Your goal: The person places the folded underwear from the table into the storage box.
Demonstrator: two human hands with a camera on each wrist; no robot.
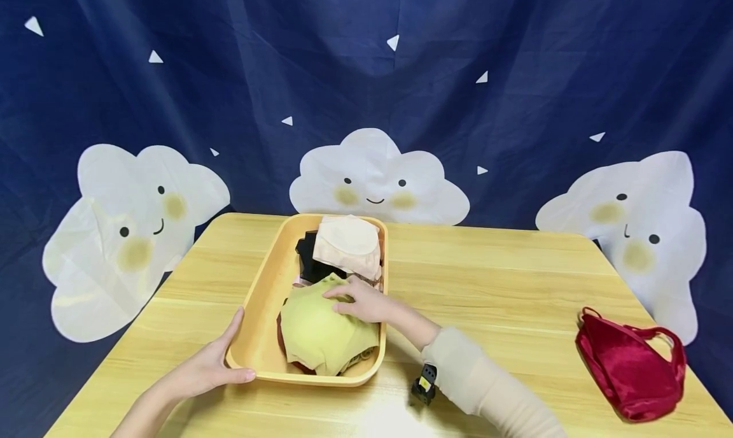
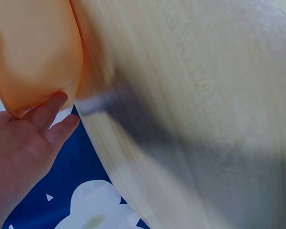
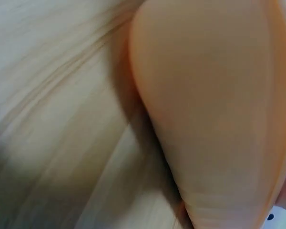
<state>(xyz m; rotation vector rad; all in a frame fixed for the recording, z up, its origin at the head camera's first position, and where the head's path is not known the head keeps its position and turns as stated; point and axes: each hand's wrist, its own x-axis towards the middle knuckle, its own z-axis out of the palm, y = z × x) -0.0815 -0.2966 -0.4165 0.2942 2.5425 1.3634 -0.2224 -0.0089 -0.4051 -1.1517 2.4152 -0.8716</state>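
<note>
An orange plastic bin (image 1: 254, 336) stands on the table with folded garments in it. My left hand (image 1: 209, 365) braces its near left corner, thumb along the front and fingers against the left wall. In the left wrist view, the left fingertips (image 2: 62, 98) touch the bin's outer wall. My right hand (image 1: 366, 300) reaches over the bin's right rim. Its loosely spread fingers rest on a yellow garment (image 1: 321, 326) with a smooth rounded top, like a bra cup. Behind it lie a black garment (image 1: 312, 263) and a pale pink folded one (image 1: 348, 244). Darker cloth peeks out beneath the yellow garment.
A dark red satin bra (image 1: 632, 368), folded with its straps up, lies on the table (image 1: 492, 279) at the right. A small black device (image 1: 425, 384) hangs at the right wrist. A blue curtain (image 1: 355, 56) with cloud faces hangs behind the table.
</note>
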